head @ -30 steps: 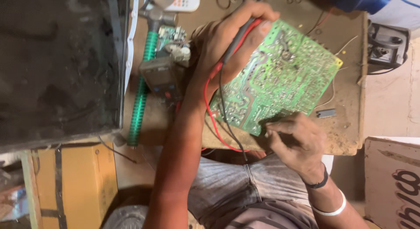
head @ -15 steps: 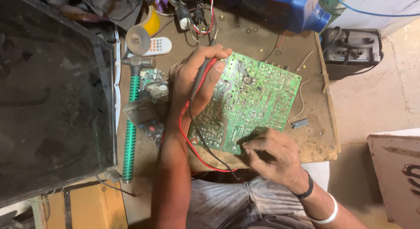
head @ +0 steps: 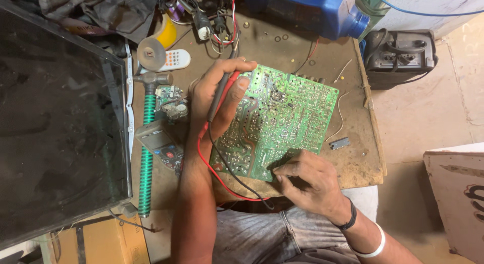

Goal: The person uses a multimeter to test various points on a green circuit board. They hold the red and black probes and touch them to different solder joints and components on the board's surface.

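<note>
A green circuit board (head: 290,118) lies solder side up on a worn wooden table (head: 302,52). My left hand (head: 217,95) grips the board's left edge and also holds two meter probes (head: 218,100), one red and one black, against it. Their red and black leads (head: 227,186) loop down off the table's front edge. My right hand (head: 302,181) rests at the board's near edge, fingers pinched together on the solder side; I cannot tell whether it holds anything.
A multimeter (head: 159,145) lies left of the board beside a hammer with a green handle (head: 146,153). A large dark screen panel (head: 55,128) fills the left. A blue jug (head: 312,12), tangled wires (head: 212,12), a black box (head: 401,54) and a small chip (head: 339,142) are around.
The view has shifted and drawn closer, so the table sits lower in the picture. Both hands keep their places on the board.
</note>
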